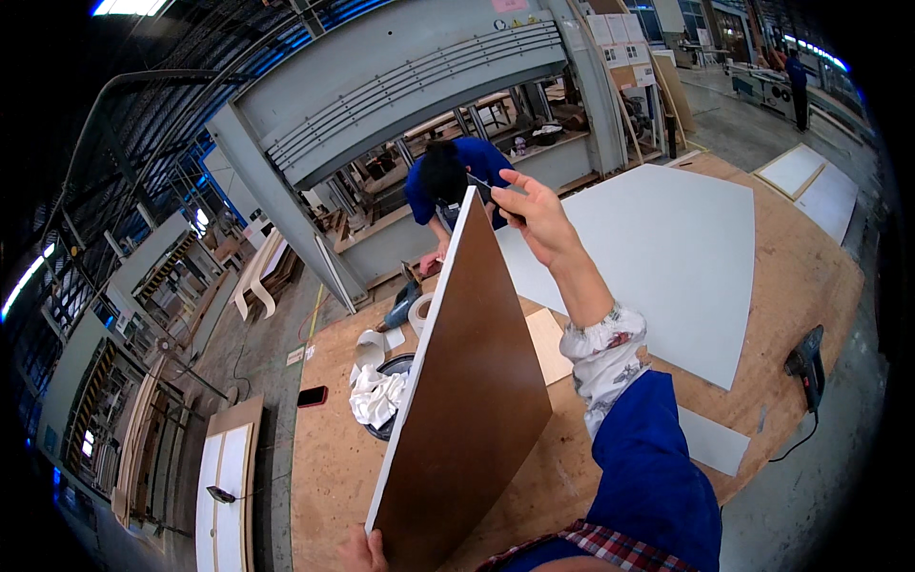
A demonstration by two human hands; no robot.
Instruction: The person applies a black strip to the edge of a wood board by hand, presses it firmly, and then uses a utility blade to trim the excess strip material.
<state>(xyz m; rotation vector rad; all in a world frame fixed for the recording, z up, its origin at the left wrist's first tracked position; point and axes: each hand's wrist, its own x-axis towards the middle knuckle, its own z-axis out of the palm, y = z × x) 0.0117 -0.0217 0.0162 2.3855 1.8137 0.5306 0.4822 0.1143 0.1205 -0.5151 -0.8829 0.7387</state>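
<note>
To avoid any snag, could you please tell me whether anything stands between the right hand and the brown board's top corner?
Nothing clearly visible stands between the right hand and the top corner of the brown board; whether it holds something small is unclear. The co-worker bends beyond.

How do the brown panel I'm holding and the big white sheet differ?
The brown panel is raised at a steep slant, your left hand at its near end; the white sheet lies flat on the table. The brown panel's face is dark, while the white sheet's is pale. Both are broad and flat.
</note>
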